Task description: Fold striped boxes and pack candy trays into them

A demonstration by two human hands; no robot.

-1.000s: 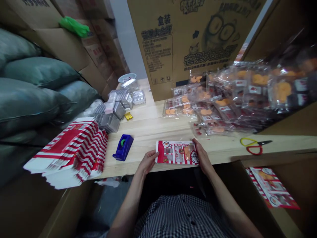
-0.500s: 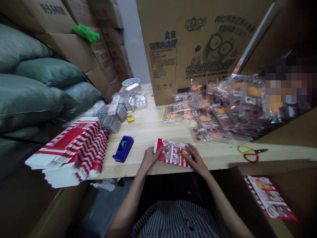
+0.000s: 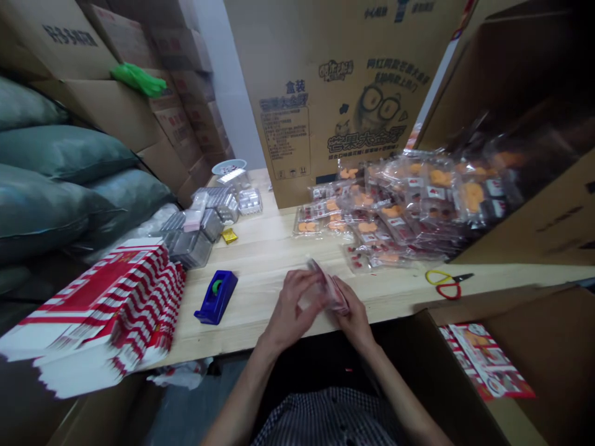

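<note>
A small red-and-white packaging box [image 3: 336, 296] stands turned on its narrow side between my hands, over the table's front edge, and motion blurs it. My right hand [image 3: 354, 314] grips it from the right, fingers behind and along its side. At its left face is my left hand [image 3: 292, 310], with curled fingers and thumb against the box; the fingertips are smeared. Left of my hands sits a blue tape dispenser [image 3: 217, 298] with a green roll. Scissors [image 3: 447, 284] with yellow and red handles lie to the right.
Flat red-and-white cartons [image 3: 106, 297] are stacked at left, with clear plastic trays [image 3: 195, 238] behind. A yellow packet [image 3: 229, 235] lies beside them. Bagged candies [image 3: 395, 210] heap at right, before a large cardboard box [image 3: 297, 124]. An open carton [image 3: 548, 316] at lower right holds finished-looking boxes [image 3: 495, 359].
The box has been turned from lying with its printed front up to standing on its side. My left hand has shifted to its left face. The camera view has swung slightly right.
</note>
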